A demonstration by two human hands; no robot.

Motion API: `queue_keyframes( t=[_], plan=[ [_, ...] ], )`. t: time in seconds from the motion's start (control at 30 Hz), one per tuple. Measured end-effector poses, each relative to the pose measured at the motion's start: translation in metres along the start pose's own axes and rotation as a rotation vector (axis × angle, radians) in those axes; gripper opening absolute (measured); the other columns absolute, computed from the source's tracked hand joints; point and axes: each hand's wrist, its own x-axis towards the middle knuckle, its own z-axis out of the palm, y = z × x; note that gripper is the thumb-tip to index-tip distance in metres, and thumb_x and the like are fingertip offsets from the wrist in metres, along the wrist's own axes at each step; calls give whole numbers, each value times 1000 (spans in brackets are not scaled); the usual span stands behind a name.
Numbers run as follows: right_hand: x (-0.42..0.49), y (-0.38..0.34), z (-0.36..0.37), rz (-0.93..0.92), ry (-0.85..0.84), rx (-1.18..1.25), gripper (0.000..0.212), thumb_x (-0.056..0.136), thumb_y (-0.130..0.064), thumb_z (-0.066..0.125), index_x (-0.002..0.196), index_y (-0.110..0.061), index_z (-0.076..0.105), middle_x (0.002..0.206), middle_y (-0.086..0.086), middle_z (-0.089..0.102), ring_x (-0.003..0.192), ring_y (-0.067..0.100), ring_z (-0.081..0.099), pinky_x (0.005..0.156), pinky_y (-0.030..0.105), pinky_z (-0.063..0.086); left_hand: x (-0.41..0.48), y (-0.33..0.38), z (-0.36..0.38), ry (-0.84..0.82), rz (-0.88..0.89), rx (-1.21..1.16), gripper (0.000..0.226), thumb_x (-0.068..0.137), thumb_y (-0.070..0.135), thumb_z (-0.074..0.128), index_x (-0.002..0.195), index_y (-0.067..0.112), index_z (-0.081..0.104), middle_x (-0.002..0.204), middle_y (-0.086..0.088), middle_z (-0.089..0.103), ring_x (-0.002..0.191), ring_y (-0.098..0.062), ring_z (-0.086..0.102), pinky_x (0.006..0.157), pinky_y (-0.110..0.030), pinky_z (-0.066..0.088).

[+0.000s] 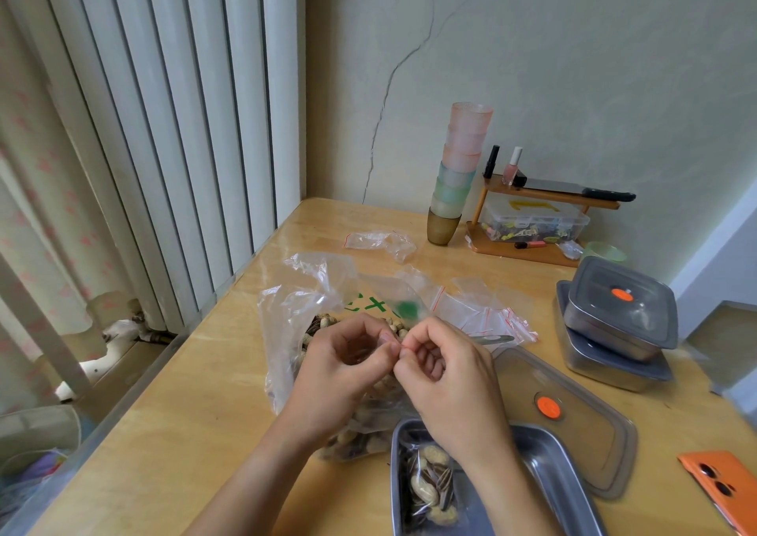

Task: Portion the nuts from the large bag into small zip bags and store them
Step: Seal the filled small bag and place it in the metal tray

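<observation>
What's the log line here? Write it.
left hand: pinches small clear zip bag; right hand: same; large clear nut bag: open beneath; grey metal tray: one filled bag

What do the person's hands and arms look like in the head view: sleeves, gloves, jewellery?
Both the left hand and the right hand are bare: no gloves, rings or watch visible. The left forearm and right forearm are bare too; no sleeve reaches into frame. The visible fingernails look short.

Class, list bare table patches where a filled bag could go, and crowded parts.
Free: table left of the large bag, to its edge; the back corner left of the crumpled bag. Crowded: right side, with zip bags, lid, containers, phone.
</observation>
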Motion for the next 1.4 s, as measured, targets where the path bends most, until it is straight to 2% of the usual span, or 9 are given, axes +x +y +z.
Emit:
queue_keyframes(
  t=[0.2, 0.37, 0.5, 0.7, 0.83, 0.9, 1.03, 1.2, 1.4],
  plan=[
    [1, -1, -4, -14, -20, 4, 22, 87, -8, 70, 75, -23, 59, 69, -10, 55, 66, 15, 51, 59, 14, 36, 0, 4, -3, 37, -7, -32, 7, 87, 16, 76, 83, 11, 73, 90, -17, 75, 89, -36, 72, 85, -50, 58],
    [2, 0, -2, -56, -30, -55, 23, 89, -6, 66, 78, -22, 54, 75, -8, 52, 70, 15, 50, 60, 14, 34, 0, 4, -3, 64, -5, -17, 10, 86, 13, 78, 82, 5, 73, 89, -18, 75, 91, -42, 72, 89, -63, 55],
    [2, 3, 0, -69, -14, -76, 22, 92, -6, 66, 80, -22, 56, 77, -11, 52, 73, 13, 51, 62, 13, 34, -1, 4, -2, 98, 10, 28, 8, 86, 13, 78, 82, 8, 74, 86, -13, 76, 88, -37, 72, 87, -58, 57],
    [0, 4, 3, -65, -1, -94, 19, 94, -12, 67, 83, -25, 58, 81, -13, 55, 79, 13, 54, 67, 13, 36, -2, 5, 3, 123, -16, 16, 10, 88, 18, 69, 84, 9, 69, 85, -11, 71, 82, -25, 69, 78, -37, 56],
    [1, 6, 2, -89, -8, -125, 19, 96, -10, 65, 85, -23, 58, 83, -13, 55, 79, 13, 54, 67, 16, 37, -2, 4, 4, 33, -25, 99, 12, 93, 26, 66, 95, 15, 70, 90, -13, 71, 87, -36, 68, 79, -49, 56],
    [0, 6, 2, -70, -2, -105, 19, 96, -12, 68, 84, -25, 61, 80, -14, 57, 77, 12, 55, 65, 14, 37, -1, 3, 3, 67, -16, 78, 13, 94, 24, 67, 90, 12, 71, 88, -13, 72, 87, -37, 69, 82, -51, 56],
    [-2, 5, 3, -7, 2, -50, 16, 95, -20, 71, 84, -30, 65, 76, -14, 61, 75, 13, 57, 65, 14, 39, 0, 0, 0, 106, -43, 7, 18, 92, 19, 69, 84, 3, 70, 86, -15, 74, 87, -36, 70, 82, -44, 58],
    [-2, 5, 0, 29, 8, -20, 18, 93, -20, 72, 79, -28, 64, 73, -13, 62, 70, 12, 58, 62, 14, 40, 1, 4, 0, 141, -92, -45, 15, 97, 6, 65, 86, -1, 71, 89, -13, 76, 85, -22, 71, 78, -26, 54],
    [0, 4, -2, -11, 40, -65, 25, 93, -12, 70, 75, -24, 59, 68, -12, 54, 65, 13, 53, 58, 12, 34, 0, 6, 0, 26, -138, -17, 11, 100, 11, 63, 96, 8, 73, 97, -11, 74, 94, -23, 70, 84, -26, 54]
  ],
)
